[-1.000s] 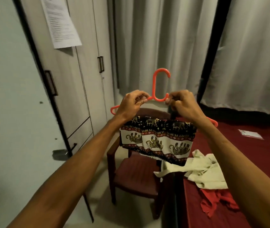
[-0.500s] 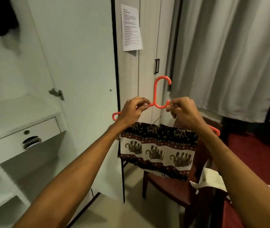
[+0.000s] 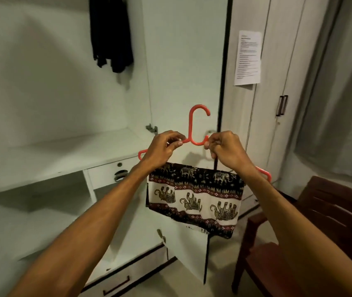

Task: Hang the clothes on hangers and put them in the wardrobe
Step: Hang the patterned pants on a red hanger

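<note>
Head camera: the hanger (image 3: pixel 192 125) is smooth orange-red plastic, a thin round rod bent into a C-shaped hook above two sloping shoulders. Over it is folded the printed cloth (image 3: pixel 196 198), a soft, thin fabric in black and cream bands with rows of elephants and small red borders; its lower edge hangs loose and slightly uneven. The left hand (image 3: pixel 162 146) pinches the left shoulder just beside the hook's base, and the right hand (image 3: pixel 226 148) has its fingers curled round the right shoulder on the other side.

The hook points straight up, its opening facing right. The hanger's long axis runs left to right across the view, the right tip a little lower than the left. It is held in the air in front of the open white wardrobe (image 3: pixel 63 82), just before its door (image 3: pixel 183 61). A dark garment (image 3: pixel 112 35) hangs inside at the top. A brown slatted chair (image 3: pixel 331 221) stands at the right.
</note>
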